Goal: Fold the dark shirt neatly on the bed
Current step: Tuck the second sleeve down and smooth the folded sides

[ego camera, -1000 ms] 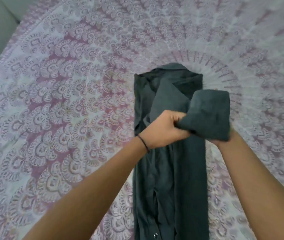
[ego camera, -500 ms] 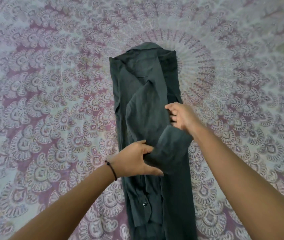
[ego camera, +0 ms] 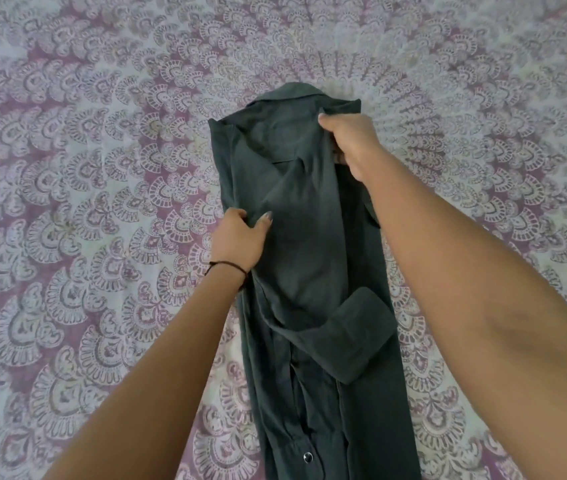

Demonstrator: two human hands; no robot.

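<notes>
The dark green shirt [ego camera: 313, 244] lies lengthwise on the bed, folded into a long narrow strip with its collar at the far end. One sleeve is laid down over the front, and its cuff [ego camera: 354, 336] rests on the lower right part. My left hand [ego camera: 239, 237] grips the shirt's left edge at mid length, thumb on top of the cloth. My right hand [ego camera: 351, 142] grips the cloth at the right shoulder near the collar. A snap button shows near the bottom edge of the frame.
The bed is covered by a pink and white mandala-patterned sheet [ego camera: 85, 202] that fills the whole view around the shirt. A dark band circles my left wrist [ego camera: 226, 266].
The sleeve cuff that both hands held up a second ago now lies on the shirt. My right hand moved up to the shoulder, and my left hand moved to the left edge.
</notes>
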